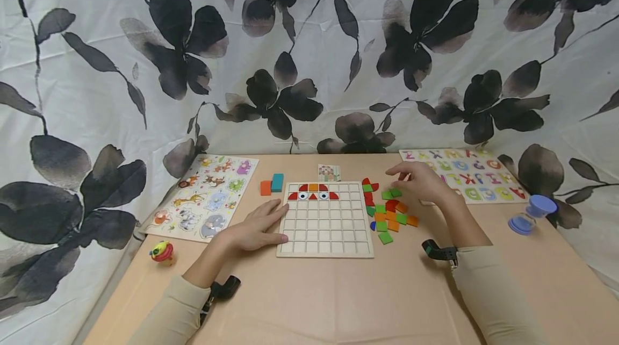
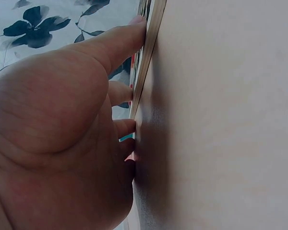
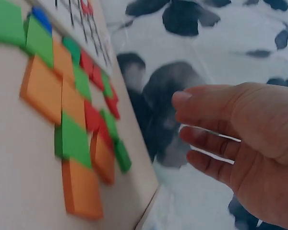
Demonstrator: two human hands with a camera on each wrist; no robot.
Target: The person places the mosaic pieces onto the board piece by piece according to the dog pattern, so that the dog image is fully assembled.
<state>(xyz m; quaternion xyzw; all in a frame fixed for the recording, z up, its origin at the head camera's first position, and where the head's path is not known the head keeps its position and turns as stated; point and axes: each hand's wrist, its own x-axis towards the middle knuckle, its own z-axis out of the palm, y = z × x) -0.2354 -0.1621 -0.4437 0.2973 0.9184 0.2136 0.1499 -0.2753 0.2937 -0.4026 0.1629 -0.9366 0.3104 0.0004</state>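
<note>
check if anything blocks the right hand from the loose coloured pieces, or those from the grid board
Nothing visible does. The right hand hovers near the loose coloured pieces, which lie directly beside the grid board, most cells bare.

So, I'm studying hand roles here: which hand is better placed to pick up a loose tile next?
The right hand, most likely: it hovers near the loose tiles and looks empty. The left hand touches the left edge of the grid board, across from them.
</note>
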